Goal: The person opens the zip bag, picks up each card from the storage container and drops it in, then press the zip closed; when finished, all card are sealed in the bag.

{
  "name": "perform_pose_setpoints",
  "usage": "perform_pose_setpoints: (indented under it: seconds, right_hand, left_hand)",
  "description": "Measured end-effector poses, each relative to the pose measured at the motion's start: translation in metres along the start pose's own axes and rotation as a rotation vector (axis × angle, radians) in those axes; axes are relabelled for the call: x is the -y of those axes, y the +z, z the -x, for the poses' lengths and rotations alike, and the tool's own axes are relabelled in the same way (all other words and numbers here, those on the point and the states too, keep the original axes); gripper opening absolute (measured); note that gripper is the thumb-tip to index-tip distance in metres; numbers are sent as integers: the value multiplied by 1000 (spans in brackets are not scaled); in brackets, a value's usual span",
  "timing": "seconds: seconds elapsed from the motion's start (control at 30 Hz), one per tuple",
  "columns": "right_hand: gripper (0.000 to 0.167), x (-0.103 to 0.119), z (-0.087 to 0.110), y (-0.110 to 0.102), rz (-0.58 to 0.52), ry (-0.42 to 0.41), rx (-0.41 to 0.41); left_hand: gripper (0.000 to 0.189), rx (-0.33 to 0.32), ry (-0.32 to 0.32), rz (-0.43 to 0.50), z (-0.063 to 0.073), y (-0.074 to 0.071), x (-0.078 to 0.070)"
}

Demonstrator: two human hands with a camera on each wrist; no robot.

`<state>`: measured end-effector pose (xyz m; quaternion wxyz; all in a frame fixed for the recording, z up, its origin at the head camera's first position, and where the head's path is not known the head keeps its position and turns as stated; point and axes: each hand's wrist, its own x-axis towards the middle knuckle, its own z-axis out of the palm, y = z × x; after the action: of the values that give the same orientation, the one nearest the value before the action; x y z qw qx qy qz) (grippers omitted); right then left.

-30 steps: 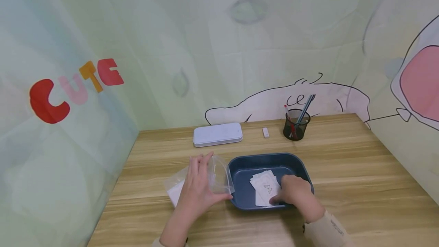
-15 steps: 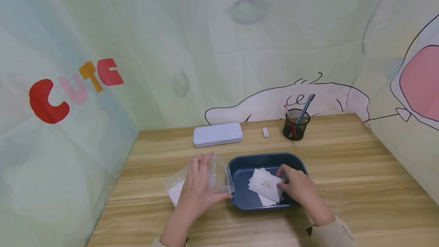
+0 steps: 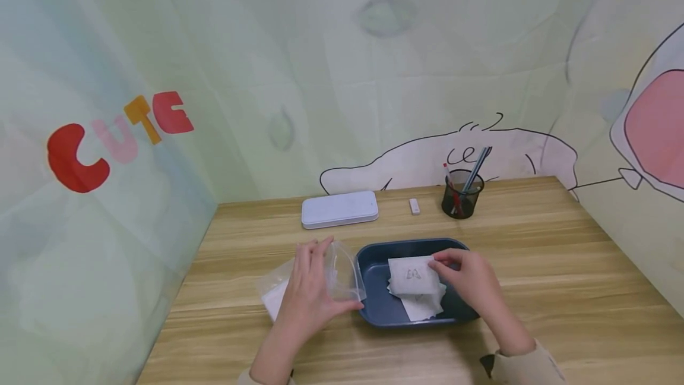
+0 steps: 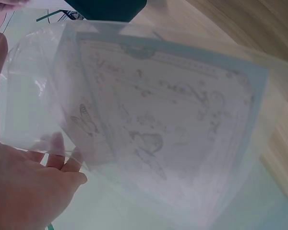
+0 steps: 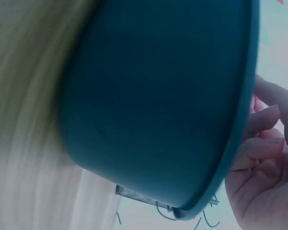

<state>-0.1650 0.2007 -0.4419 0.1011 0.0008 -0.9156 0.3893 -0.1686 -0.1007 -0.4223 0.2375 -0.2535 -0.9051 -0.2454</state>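
My left hand (image 3: 307, 302) holds a clear plastic bag (image 3: 342, 272) by its mouth, thumb and fingers spread wide so the mouth gapes toward the tray. Inside the bag, in the left wrist view, lie printed white packets (image 4: 173, 120) with butterfly drawings. Over the dark blue tray (image 3: 374, 316), my right hand (image 3: 472, 278) pinches the right edge of a flat white packet (image 3: 411, 281) with a butterfly print. Beneath it, more white packets (image 3: 422, 309) lie in the tray. The tray's wall (image 5: 158, 105) hides the packet in the right wrist view.
Behind the tray stand a white flat case (image 3: 339, 210), a small pale eraser-like block (image 3: 414, 207) and a black mesh pen cup (image 3: 459, 201) with pens. A printed cloth backdrop (image 3: 267, 76) rises along the back and sides of the wooden table (image 3: 561, 290).
My right hand has picked up a packet from the pile in the tray and lifted it, shifting slightly up and right. The left hand and bag have stayed in place.
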Motion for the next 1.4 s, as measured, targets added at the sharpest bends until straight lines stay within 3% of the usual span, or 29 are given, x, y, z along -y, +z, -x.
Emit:
perform_pose_setpoints:
  seconds: [0.37, 0.73, 0.9, 1.13, 1.4]
  right_hand:
    - [25, 13, 3, -15, 66, 14, -106]
    - [18, 38, 7, -32, 36, -156, -263]
    - [14, 53, 11, -36, 10, -208, -291]
    - [9, 71, 15, -26, -57, -312, -296]
    - [7, 80, 17, -8, -78, -337, -285]
  left_hand:
    - [126, -1, 0, 10, 0, -1, -2]
    - [126, 7, -4, 26, -1, 1, -3]
    - [126, 10, 4, 25, -2, 1, -5]
    - [126, 5, 8, 21, -3, 0, -7]
    - [126, -37, 67, 19, -3, 3, -7]
